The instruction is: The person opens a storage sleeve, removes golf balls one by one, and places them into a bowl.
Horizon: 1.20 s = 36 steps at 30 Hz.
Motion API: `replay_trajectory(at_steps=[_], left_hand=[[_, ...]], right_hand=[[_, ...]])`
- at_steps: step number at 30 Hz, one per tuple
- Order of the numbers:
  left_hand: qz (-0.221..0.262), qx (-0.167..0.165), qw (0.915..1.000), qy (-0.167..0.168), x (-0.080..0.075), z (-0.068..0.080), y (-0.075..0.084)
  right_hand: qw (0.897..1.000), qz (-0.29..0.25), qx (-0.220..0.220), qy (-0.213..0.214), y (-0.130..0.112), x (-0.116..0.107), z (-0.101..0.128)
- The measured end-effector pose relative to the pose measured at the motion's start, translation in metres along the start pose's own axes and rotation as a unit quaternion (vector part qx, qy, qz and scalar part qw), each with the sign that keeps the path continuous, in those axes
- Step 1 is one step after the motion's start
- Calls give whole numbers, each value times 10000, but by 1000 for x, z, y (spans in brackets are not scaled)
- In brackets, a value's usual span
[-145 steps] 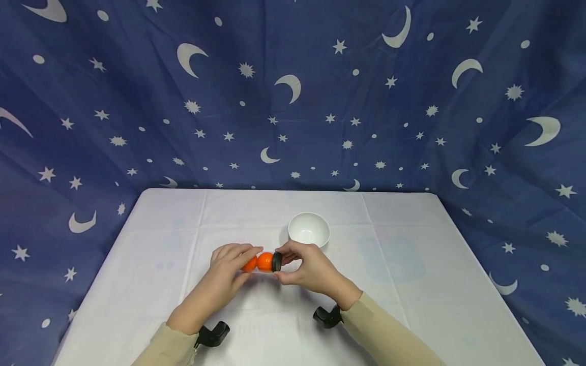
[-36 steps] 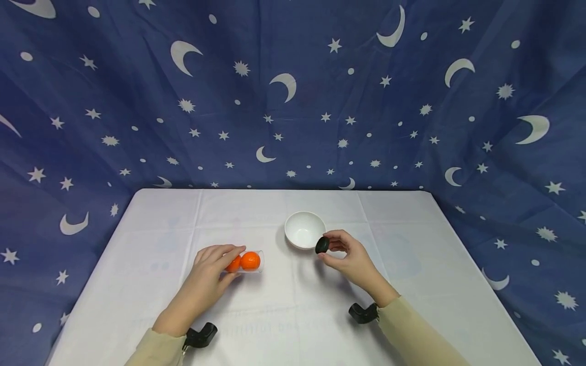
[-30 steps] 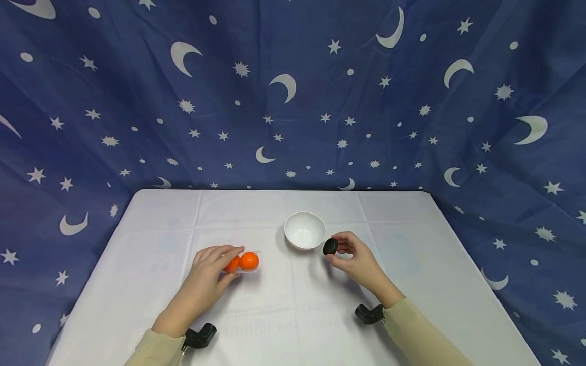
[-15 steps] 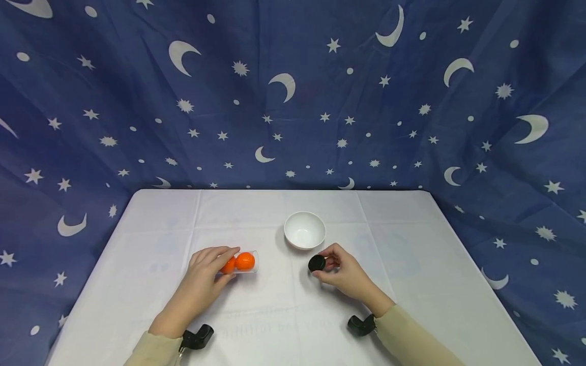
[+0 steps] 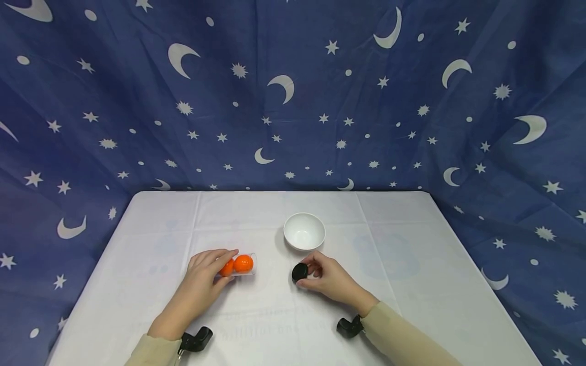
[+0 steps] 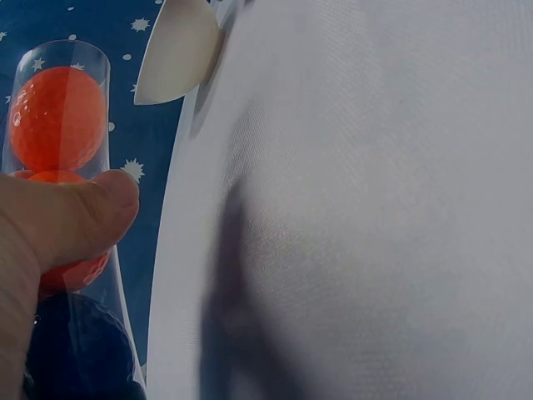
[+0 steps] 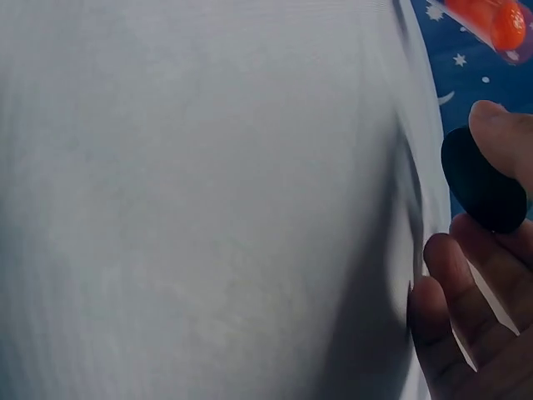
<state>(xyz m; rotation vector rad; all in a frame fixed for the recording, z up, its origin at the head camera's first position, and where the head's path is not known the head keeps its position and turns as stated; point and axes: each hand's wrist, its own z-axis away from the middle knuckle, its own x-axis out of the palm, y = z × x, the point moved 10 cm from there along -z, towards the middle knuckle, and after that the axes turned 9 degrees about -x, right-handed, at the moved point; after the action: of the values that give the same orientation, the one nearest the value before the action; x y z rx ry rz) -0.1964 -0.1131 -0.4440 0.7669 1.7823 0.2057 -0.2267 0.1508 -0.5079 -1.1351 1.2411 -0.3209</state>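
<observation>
My left hand [image 5: 201,277] grips a clear plastic tube [image 5: 254,257] lying sideways, its uncapped end facing right. Two orange golf balls [image 5: 243,263] show inside it. In the left wrist view, the thumb crosses the second ball, and a dark blue rounded thing [image 6: 79,346] fills the tube's lower part; whether it is a ball or an end piece I cannot tell. Between thumb and fingers, my right hand [image 5: 327,277] pinches a round black cap [image 5: 299,272], low over the table in front of the bowl. The cap also shows in the right wrist view, apart from the tube.
A white bowl [image 5: 304,232] stands behind the right hand, near the table's middle. White cloth covers the table [image 5: 412,305], and a blue curtain [image 5: 293,122] with moons and stars hangs behind and at the sides. A black wrist camera [image 5: 197,339] sits by each cuff.
The black cap has come off the tube in my right hand. It went right, past the bowl's front, then came back left and lower. My left hand and tube shifted slightly left.
</observation>
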Motion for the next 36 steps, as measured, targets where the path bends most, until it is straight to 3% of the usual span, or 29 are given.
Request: replay_trajectory(at_steps=[12, 17, 23, 36], left_hand=[[-16, -62, 9999, -97, 3, -1, 1], [-34, -114, 9998, -158, 4, 0, 0], [-34, -125, 9997, -201, 4, 0, 1], [17, 66, 10000, -49, 4, -3, 15]], right_hand=[[9947, 1010, -134, -160, -7, 4, -1], [9927, 1184, -185, -147, -9, 3, -1], [9933, 1137, -149, -122, -8, 2, 0], [9982, 224, -438, 348, -32, -11, -6]])
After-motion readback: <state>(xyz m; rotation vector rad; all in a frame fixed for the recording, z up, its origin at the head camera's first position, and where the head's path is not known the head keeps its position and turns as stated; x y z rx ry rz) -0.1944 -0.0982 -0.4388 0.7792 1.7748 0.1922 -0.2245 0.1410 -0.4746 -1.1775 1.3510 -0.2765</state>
